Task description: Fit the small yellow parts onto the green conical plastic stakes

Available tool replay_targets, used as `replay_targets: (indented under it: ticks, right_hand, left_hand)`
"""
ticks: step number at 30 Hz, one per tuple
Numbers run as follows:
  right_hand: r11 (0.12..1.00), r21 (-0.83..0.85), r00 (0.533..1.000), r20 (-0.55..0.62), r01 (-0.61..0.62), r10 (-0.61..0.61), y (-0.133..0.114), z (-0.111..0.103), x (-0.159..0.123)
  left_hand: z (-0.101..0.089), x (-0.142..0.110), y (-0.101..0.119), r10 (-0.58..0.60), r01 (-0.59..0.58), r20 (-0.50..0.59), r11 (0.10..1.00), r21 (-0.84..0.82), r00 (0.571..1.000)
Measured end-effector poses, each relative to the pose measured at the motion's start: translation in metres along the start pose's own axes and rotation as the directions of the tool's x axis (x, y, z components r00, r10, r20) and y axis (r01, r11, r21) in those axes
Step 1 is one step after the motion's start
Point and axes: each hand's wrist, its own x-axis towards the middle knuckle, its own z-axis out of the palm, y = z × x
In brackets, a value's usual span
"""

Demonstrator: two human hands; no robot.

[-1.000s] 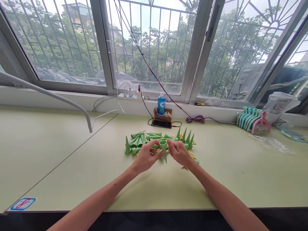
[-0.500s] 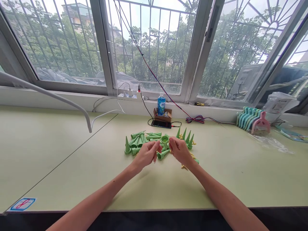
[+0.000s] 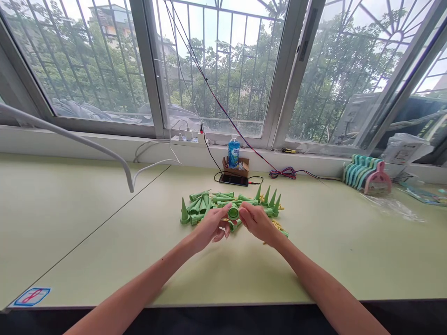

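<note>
A pile of green plastic cones (image 3: 202, 203) lies in the middle of the pale green table (image 3: 84, 223), some upright, some on their sides, with small yellow pieces (image 3: 277, 225) among them. Both my hands meet just in front of the pile. My left hand (image 3: 211, 226) and my right hand (image 3: 256, 222) pinch one green cone (image 3: 233, 213) between their fingertips, its round open end turned toward me.
A blue-labelled bottle (image 3: 233, 152) stands in a small cardboard box by a phone (image 3: 234, 179) on its cable at the sill. Coloured plastic pieces (image 3: 365, 172) stand stacked at the right. A white cable (image 3: 87, 144) arcs over the left. Red-and-black wires run up the window.
The cone was held upright higher up by the right hand half a second ago; now both hands have dropped a little and hold it with its open end facing me.
</note>
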Motion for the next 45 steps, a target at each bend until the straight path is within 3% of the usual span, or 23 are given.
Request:
replay_targets:
  ticks: [3,7,13,18,22,26,29,33,39,45]
  right_hand:
    - [1.0,0.005,1.0,0.019,-0.013,0.013,-0.001,0.0,-0.001]
    - [0.998,0.017,0.999,-0.005,-0.052,0.052,-0.001,0.001,0.0]
    - [0.988,0.039,0.988,-0.043,-0.149,0.151,-0.003,0.002,0.002]
    - [0.991,0.033,0.988,-0.075,-0.13,0.132,-0.002,0.004,0.003]
    - [0.989,0.052,0.976,-0.167,-0.136,0.143,-0.002,0.005,0.004]
    - [0.993,0.021,0.969,-0.219,-0.113,0.115,-0.003,0.003,0.004]
    - [0.997,-0.026,0.984,-0.159,-0.079,0.074,-0.004,0.001,0.003]
    - [0.998,-0.047,0.999,-0.047,-0.029,0.026,-0.005,0.0,0.001]
    - [1.0,-0.008,1.0,-0.013,-0.024,0.024,-0.004,-0.001,0.0]
    - [0.999,-0.006,0.999,0.01,-0.034,0.034,-0.003,0.0,0.0]
  left_hand:
    - [-0.001,-0.001,-0.002,0.047,-0.046,-0.023,0.998,0.035,0.999]
    - [0.0,-0.003,-0.006,0.135,-0.116,-0.049,0.952,0.282,0.99]
    - [0.003,-0.001,-0.015,0.46,-0.36,-0.038,0.741,0.567,0.887]
    - [0.004,0.0,-0.016,0.504,-0.36,-0.055,0.684,0.635,0.862]
    - [0.005,0.001,-0.014,0.456,-0.287,-0.164,0.76,0.583,0.875]
    - [0.003,0.002,-0.011,0.312,-0.207,-0.209,0.889,0.408,0.927]
    - [0.002,0.003,-0.009,0.159,-0.112,-0.162,0.957,0.268,0.974]
    - [0.003,0.002,-0.006,0.022,0.003,-0.133,0.983,0.184,0.991]
    - [0.002,0.001,-0.004,0.065,-0.053,-0.082,0.989,0.136,0.995]
    - [-0.001,0.0,-0.006,0.13,-0.112,-0.117,0.982,0.154,0.985]
